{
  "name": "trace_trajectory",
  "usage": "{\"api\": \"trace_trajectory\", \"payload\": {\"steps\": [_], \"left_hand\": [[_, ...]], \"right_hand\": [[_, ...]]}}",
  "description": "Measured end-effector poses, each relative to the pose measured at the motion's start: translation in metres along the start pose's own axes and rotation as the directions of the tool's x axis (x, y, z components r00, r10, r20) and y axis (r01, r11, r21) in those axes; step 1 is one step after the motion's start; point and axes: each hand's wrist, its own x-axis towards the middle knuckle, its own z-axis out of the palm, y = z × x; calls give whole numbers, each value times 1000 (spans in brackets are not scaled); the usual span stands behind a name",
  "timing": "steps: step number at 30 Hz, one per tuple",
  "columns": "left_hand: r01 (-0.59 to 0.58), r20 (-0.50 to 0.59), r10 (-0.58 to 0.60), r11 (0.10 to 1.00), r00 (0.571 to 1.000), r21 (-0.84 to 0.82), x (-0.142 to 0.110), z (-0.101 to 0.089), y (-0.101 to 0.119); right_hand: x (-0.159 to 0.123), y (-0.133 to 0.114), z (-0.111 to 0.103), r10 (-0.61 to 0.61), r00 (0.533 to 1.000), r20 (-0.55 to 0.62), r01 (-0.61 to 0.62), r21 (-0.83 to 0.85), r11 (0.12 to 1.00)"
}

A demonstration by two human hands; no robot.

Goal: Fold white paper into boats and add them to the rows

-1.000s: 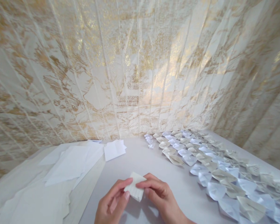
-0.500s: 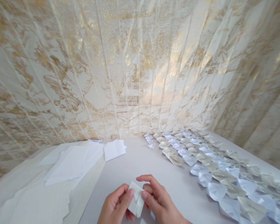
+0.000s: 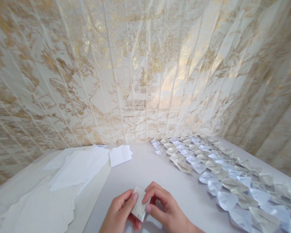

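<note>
A small folded piece of white paper (image 3: 138,207) is pinched between both of my hands low in the middle of the view, just above the grey table (image 3: 145,168). My left hand (image 3: 120,212) grips its left side with thumb and fingers closed. My right hand (image 3: 163,208) holds its right edge, with the index finger curled over the top. The lower part of the paper is hidden by my fingers.
Several folded paper pieces (image 3: 223,174) lie in rows across the right half of the table. Flat white sheets (image 3: 75,168) and a small stack of squares (image 3: 120,155) lie at the left. A gold-patterned curtain (image 3: 145,71) hangs right behind the table.
The paper has been folded smaller and turned more upright between my fingers. My right index finger has curled down onto its top edge. Both hands stay in the same place.
</note>
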Motion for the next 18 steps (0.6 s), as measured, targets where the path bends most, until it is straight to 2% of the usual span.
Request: {"api": "trace_trajectory", "payload": {"steps": [3, 5, 9, 13, 18], "left_hand": [[16, 36, -14, 998, 999, -54, -1, 1, -2], [33, 77, -28, 997, 997, -74, -1, 2, -2], [39, 164, -31, 998, 986, -42, -3, 2, 1], [64, 205, -60, 998, 977, -13, -3, 2, 3], [78, 214, -71, 997, 974, -24, -4, 4, 3]], "right_hand": [[1, 5, -1, 30, 997, -73, -31, -9, 999], [1, 8, 0, 95, 988, -122, -96, -4, 995], [-1, 11, 2, 205, 972, -117, -201, 43, 979], [-2, 14, 4, 208, 972, -111, -201, 65, 977], [-2, 17, 2, 195, 968, -157, -191, 40, 981]]}}
